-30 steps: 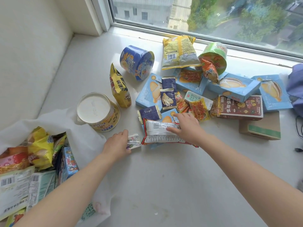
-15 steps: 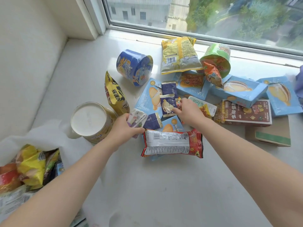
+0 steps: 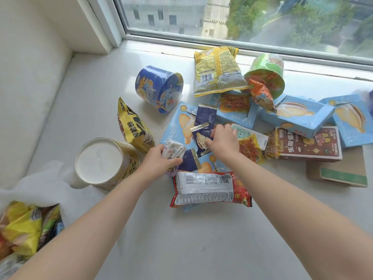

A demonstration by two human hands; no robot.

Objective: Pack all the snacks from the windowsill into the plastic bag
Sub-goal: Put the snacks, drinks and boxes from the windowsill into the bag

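Snacks lie spread over the white windowsill [image 3: 181, 239]. My left hand [image 3: 156, 162] holds a small white and purple packet [image 3: 173, 151] over the pile's left side. My right hand [image 3: 223, 141] pinches a dark blue snack sachet [image 3: 200, 136] that lies on a light blue box [image 3: 177, 126]. A red bag with a white label [image 3: 210, 188] lies just in front of both hands. The white plastic bag [image 3: 48, 178] sits at the lower left with several snacks inside it.
A yellow tub with a white lid [image 3: 101, 162], a yellow pouch [image 3: 133, 128] and a blue tub [image 3: 159, 91] stand left of the pile. More blue boxes [image 3: 298, 116], a red box [image 3: 310, 144], a green cup [image 3: 266, 73] and a cardboard box [image 3: 339, 172] lie right. Window frame behind.
My left hand picked up the small packet and moved up into the pile. My right hand left the red bag and reached forward onto the dark blue sachet.
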